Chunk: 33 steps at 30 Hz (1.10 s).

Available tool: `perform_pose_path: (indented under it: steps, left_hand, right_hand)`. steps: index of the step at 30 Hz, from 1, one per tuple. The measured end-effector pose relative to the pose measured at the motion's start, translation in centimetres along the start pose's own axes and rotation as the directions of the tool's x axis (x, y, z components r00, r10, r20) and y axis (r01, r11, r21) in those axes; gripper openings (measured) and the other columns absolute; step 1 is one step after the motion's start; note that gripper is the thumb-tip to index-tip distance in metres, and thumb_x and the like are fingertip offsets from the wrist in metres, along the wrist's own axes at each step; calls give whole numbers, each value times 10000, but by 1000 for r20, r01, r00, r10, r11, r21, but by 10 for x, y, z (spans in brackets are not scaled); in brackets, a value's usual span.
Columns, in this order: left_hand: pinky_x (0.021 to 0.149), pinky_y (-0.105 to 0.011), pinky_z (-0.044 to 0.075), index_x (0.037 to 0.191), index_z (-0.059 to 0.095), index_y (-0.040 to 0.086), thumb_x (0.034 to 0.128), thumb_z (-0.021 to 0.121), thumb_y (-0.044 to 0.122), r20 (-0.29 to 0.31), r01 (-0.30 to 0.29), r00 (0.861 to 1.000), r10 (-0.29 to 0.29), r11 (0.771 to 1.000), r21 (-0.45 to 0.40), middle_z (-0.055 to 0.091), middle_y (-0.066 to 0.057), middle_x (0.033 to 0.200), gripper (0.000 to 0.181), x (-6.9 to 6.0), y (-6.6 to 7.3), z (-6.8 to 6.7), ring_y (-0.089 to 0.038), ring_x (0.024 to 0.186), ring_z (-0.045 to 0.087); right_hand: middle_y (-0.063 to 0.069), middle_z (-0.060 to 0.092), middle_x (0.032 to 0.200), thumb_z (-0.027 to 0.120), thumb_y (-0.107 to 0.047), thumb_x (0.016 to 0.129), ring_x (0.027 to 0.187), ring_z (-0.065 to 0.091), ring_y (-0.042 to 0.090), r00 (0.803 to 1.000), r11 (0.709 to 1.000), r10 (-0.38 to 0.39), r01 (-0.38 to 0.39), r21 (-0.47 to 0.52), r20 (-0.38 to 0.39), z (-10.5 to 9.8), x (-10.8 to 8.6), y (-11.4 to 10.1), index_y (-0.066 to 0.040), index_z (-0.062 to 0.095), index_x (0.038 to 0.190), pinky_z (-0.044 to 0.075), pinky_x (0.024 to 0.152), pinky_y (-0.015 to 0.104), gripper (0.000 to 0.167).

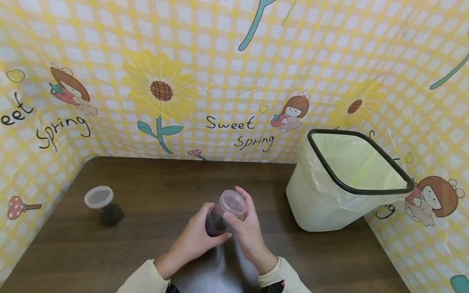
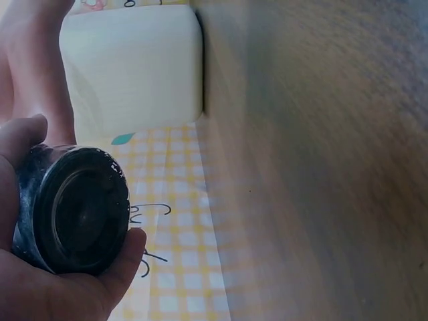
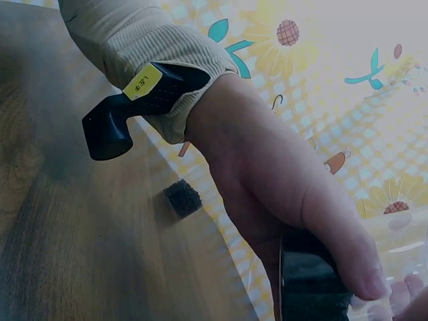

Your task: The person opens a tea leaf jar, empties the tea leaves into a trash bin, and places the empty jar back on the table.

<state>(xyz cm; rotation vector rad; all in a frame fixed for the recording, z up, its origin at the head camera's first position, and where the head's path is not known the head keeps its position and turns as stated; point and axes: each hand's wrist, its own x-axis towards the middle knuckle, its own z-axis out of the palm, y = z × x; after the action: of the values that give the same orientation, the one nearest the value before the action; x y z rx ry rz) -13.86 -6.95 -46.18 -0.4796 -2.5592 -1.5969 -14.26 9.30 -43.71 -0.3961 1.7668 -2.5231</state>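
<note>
My left hand (image 1: 198, 234) grips a clear plastic jar (image 1: 216, 221) with dark contents in its lower part, tilted above the table. Thumb and fingers wrap round its dark bottom end (image 2: 83, 210) in the left wrist view. The right hand (image 1: 250, 232) holds the jar's round, clear top (image 1: 233, 202), thumb on the near side and fingers on the far side. In the right wrist view, right-hand fingertips (image 3: 398, 294) show through the clear wall. At the left stands a second jar with a pale, translucent top (image 1: 99, 197) and dark contents (image 1: 111, 215), apart from both hands.
A white bin (image 1: 311, 203) with a black rim and a pale liner stands at the right. Patterned yellow checked cloth (image 1: 220, 81) rises behind and at both sides of the brown wooden table (image 1: 165, 179).
</note>
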Motion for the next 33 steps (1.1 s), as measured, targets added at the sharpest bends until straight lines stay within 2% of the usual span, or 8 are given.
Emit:
perform_pose_path:
  steps: [5, 9, 21, 28, 33]
  left_hand:
    - [871, -351, 507, 1256, 537, 120, 714, 941, 230, -13, 0, 1000, 0, 1000, 4, 647, 44, 1074, 686, 1, 0, 2, -133, 953, 611]
    - [862, -344, 507, 1258, 535, 122, 714, 942, 235, -12, 3, 1000, -3, 1000, 6, 647, 46, 1069, 689, 1, -1, 2, -130, 942, 609]
    - [846, -335, 510, 1277, 528, 131, 732, 936, 258, 5, 15, 1000, -15, 999, -30, 654, 43, 1082, 692, 1, 2, -2, -130, 936, 610]
    - [857, -338, 508, 1280, 529, 132, 734, 935, 249, 8, 18, 1000, -18, 999, -43, 663, 17, 1101, 691, 2, 5, -3, -136, 954, 612]
    - [871, -341, 508, 1281, 531, 138, 734, 935, 256, 9, 15, 1000, -15, 999, -46, 665, 13, 1112, 690, 2, 3, -3, -135, 971, 615]
  right_hand:
    - [85, 576, 1305, 819, -161, 866, 1160, 590, 194, 998, 1000, 0, -1, -13, -64, 2, -1, 1, 17, 382, 1418, 478, 977, 300, 726]
    - [83, 588, 1289, 825, -149, 858, 1155, 597, 198, 996, 1000, -2, 1, -5, -85, 2, 0, 2, 37, 411, 1360, 487, 973, 305, 676]
    - [73, 569, 1326, 731, -92, 924, 1195, 570, 198, 1000, 999, -20, 19, -28, -18, -1, 3, -1, 46, 414, 1391, 461, 1001, 314, 581]
    - [74, 556, 1348, 685, -88, 953, 1240, 540, 209, 1000, 999, -27, 27, -25, 12, -2, 5, -4, 12, 412, 1454, 428, 1040, 318, 580]
    - [93, 550, 1359, 654, -67, 958, 1246, 537, 216, 999, 999, -30, 30, -27, 21, -2, 4, -4, 26, 401, 1466, 426, 1045, 310, 575]
